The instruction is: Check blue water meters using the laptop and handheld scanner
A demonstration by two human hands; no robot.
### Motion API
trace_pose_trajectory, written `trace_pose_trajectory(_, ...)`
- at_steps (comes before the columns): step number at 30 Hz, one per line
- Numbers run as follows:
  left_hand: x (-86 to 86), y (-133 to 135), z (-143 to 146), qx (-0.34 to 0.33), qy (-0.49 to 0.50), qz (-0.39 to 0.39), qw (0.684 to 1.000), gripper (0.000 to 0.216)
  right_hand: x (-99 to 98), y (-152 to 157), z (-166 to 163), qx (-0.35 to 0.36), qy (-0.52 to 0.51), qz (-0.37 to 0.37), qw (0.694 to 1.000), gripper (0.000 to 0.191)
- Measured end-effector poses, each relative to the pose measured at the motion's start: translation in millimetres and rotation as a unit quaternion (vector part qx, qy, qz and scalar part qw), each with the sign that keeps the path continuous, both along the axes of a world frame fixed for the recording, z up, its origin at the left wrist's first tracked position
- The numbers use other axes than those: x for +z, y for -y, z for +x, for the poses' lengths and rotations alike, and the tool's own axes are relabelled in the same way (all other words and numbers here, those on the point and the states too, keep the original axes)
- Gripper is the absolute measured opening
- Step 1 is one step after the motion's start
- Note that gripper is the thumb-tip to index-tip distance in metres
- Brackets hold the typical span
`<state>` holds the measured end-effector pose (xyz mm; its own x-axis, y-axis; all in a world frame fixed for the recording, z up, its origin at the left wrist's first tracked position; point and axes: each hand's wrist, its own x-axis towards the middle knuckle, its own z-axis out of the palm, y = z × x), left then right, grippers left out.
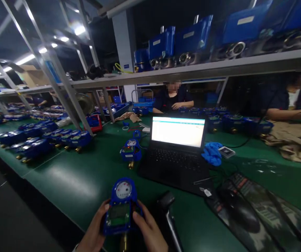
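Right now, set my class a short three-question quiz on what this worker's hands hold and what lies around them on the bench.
1. True or false: both hands grip the blue meter.
2. What lies open behind it on the green bench? A) a toolbox B) a laptop C) a book
3. Fill in: the computer mouse sits on a ____ mat.

Key:
1. True: left hand and right hand clasp its sides.
2. B, the laptop, screen lit.
3. Camouflage: the mouse rests on the camouflage mat.

One head-worn camera looks forward and down across the counter point(74, 182), hands close at the bottom edge.
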<state>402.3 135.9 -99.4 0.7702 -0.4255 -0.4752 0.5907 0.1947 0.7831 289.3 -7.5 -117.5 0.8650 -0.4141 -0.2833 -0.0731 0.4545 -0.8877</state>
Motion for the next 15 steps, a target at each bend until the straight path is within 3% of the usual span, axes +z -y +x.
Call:
trace_pose_trajectory(3, 11.3, 8.5, 2.7, -0.053, 0.002, -0.031, 0.998, 0.068, 12.1, -2.9, -31.4, -0.017, 0.025, -0.063, 0.998, 0.084)
trace_pose_trajectory(6, 18.9, 8.0, 5.9, -0.085, -0.007, -0.048, 0.995, 0.034, 25.6, 13.3, -69.8, -0.072, 0.065, -0.154, 0.983, 0.067)
trace_pose_trajectory(8, 19.6, 5.6, 7.9, -0.091, -0.016, -0.045, 0.995, 0.017, 27.8, 42.4, -94.1, -0.149, 0.074, -0.247, 0.955, 0.06)
trace_pose_trajectory(11, 17.5, 6.8, 10.8, -0.087, -0.011, -0.026, 0.996, 0.012, 20.7, 109.5, -129.5, -0.283, 0.007, -0.436, 0.854, 0.058)
trace_pose_trajectory(13, 16.1, 10.9, 10.7, -0.088, 0.0, -0.017, 0.996, 0.012, 13.7, 154.9, -149.8, -0.323, -0.138, -0.575, 0.739, 0.052)
trace_pose_trajectory(15, 15.1, 14.5, 8.7, -0.096, 0.007, -0.022, 0.995, 0.015, 7.3, 188.6, -162.1, -0.323, -0.187, -0.602, 0.706, 0.049)
